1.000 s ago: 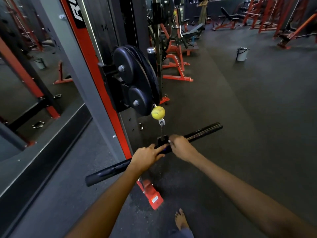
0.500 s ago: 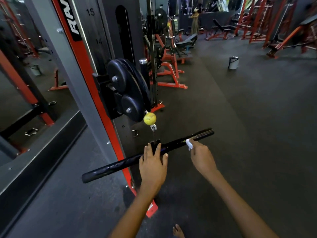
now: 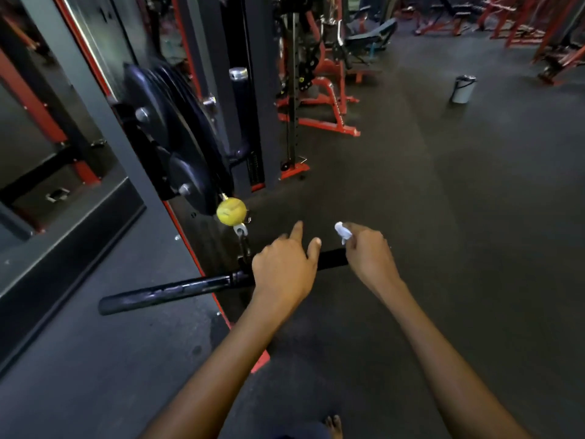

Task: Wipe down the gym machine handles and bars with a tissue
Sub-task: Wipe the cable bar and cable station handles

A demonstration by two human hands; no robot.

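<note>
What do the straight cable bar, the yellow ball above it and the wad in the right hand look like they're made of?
Bar: probably black-coated metal, glossy with scuffs. Yellow ball: perhaps rubber, matte, seam-lined. Wad: tissue, white and crumpled.

The bar [image 3: 177,288] is glossy black, and the ball [image 3: 231,211] above it is yellow-green. The tissue [image 3: 342,232] is white, the weight plates [image 3: 177,134] at left black. The floor [image 3: 459,217] is dark grey, the far machine frames [image 3: 319,122] red, and the far-right bucket [image 3: 463,89] grey.
</note>
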